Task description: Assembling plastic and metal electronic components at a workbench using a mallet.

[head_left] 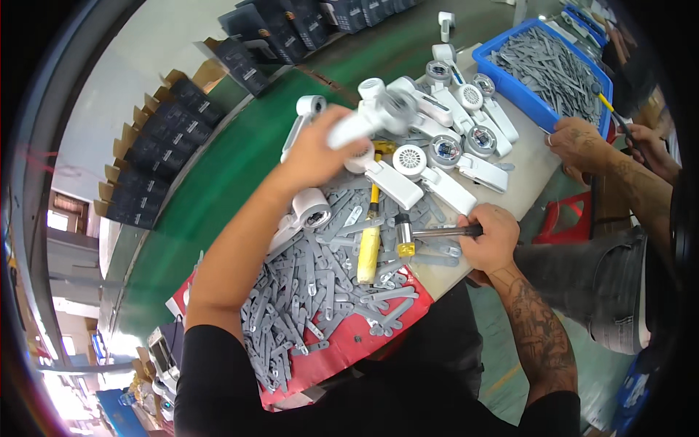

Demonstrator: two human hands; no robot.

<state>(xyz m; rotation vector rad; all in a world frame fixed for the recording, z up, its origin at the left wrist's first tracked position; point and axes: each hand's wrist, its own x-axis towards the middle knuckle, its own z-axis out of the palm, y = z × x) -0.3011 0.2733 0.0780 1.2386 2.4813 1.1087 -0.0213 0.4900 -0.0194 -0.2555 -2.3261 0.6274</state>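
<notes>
The left hand [314,149] grips a white handheld fan [378,116], raised and blurred above the table [528,171]. The right hand [495,234] clenches a small hammer [419,234] resting on the grey plastic strips [313,291]. Risk: a careless blow could crack the casing (strips underneath may slide); a co-worker's hand [579,142] is near.

hammer [405,234] right of strip pile [313,291]

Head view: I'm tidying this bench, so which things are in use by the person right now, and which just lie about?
In use:
left hand holding a white handheld device
right hand gripping a small hammer

Lying about:
grey plastic strips
yellow-handled tool
finished white devices
blue bin
dark boxes
</notes>
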